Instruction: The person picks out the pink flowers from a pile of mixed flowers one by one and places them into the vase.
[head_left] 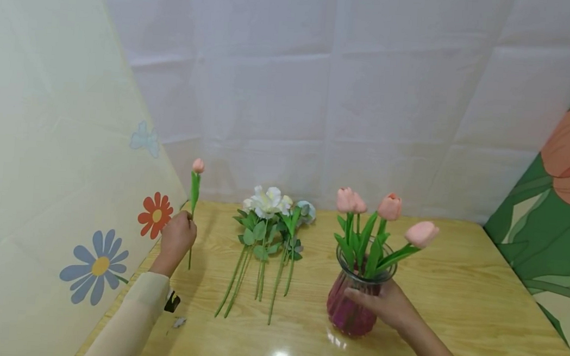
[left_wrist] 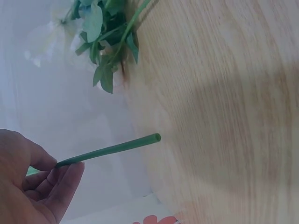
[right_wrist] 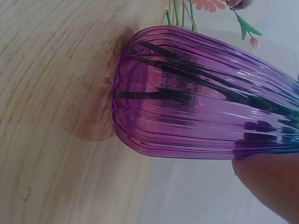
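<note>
Near the table's left edge, my left hand [head_left: 177, 242] pinches a pink tulip [head_left: 198, 166] by its green stem, bloom up. In the left wrist view the stem's cut end [left_wrist: 157, 137] sticks out past thumb and fingertips, clear of the tabletop. My right hand [head_left: 392, 307] grips a ribbed purple glass vase [head_left: 350, 315] from its right side, thumb across the front. Several pink tulips [head_left: 390, 207] stand in the vase, one leaning right. Dark stems [right_wrist: 159, 95] show through the glass in the right wrist view; most right-hand fingers are hidden behind the vase.
White flowers [head_left: 267, 201] and a pale blue flower [head_left: 306, 212] lie between the hands, stems toward the front of the wooden table [head_left: 235, 344]. A small grey scrap [head_left: 179, 322] lies near the left sleeve. A white sheet [head_left: 271, 90] hangs behind; printed panels flank the table.
</note>
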A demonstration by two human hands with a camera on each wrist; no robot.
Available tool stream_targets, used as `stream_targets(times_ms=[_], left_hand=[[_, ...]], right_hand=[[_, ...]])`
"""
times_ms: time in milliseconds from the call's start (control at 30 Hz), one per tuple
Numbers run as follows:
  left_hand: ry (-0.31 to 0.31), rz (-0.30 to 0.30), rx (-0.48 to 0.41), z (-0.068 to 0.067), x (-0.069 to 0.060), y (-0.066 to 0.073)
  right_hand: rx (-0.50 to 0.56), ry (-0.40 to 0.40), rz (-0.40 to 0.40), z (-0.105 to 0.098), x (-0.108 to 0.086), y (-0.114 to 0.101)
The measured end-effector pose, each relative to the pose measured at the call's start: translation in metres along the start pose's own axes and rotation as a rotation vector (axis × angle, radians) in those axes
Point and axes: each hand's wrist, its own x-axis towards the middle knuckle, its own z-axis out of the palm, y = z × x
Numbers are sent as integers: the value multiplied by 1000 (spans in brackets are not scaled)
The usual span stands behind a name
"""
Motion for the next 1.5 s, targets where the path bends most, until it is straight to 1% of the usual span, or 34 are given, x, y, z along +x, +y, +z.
stream_targets(times_ms=[200, 400, 467, 633, 700, 967, 1100, 1300, 1400, 1500], left_hand=[[4, 10, -28, -4, -2, 7], [19, 13, -75, -6, -5, 18], [31, 25, -81, -6, -6, 21], [76, 81, -83, -6, -10, 30], [87, 95, -98, -7, -11, 35], [81, 109, -131, -9, -16, 50], [83, 121, -147, -11, -20, 56], [117, 162, -160, -12, -23, 62], [131, 173, -166, -12, -24, 67], [145, 197, -170, -13, -27, 72]], right_hand=[[-5, 1, 0, 0, 0, 0], [-4, -7, 12, 0, 0, 0], [0, -12, 13, 0, 0, 0], [8, -12, 15, 0, 0, 0], [9, -8, 15, 0, 0, 0], [10, -6, 11, 0, -1, -1], [5, -4, 6, 0, -1, 0], [0, -4, -7, 0, -1, 1], [-1, -3, -2, 0, -1, 1], [1, -3, 2, 0, -1, 0]])
